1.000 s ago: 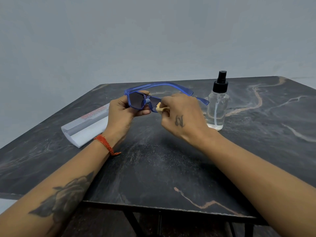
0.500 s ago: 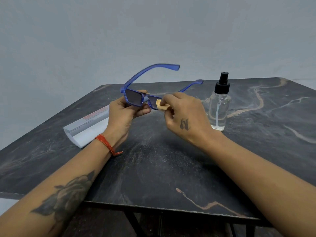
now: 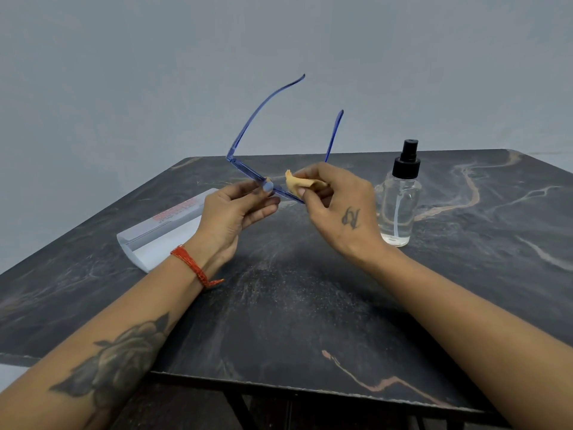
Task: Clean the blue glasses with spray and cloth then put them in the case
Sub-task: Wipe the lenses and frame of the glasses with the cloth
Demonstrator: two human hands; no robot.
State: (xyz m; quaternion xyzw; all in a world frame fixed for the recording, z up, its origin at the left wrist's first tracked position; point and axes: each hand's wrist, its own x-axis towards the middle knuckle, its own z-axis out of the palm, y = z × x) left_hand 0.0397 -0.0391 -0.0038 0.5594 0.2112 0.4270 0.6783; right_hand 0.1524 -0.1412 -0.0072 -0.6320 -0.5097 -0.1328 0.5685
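Fingers [image 3: 305,193] pinch crumpled cloth [image 3: 302,182] against glasses [image 3: 248,172].

Dark marble-look table [image 3: 310,305] w/ tan veins, black legs below, plain grey-blue wall [image 3: 155,72] behind.

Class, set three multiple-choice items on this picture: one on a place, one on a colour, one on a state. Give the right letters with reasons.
1. Where does the spray bottle stand?
A. beside the right hand
B. on the case
C. on the floor

2. What colour is the cloth?
A. green
B. tan
C. black

3. How are the glasses' arms?
A. folded
B. unfolded, pointing up
C. broken off

Answers: 1 A, it stands on the table by that hand. 2 B, the right hand pinches a tan piece. 3 B, both arms rise above the left hand.
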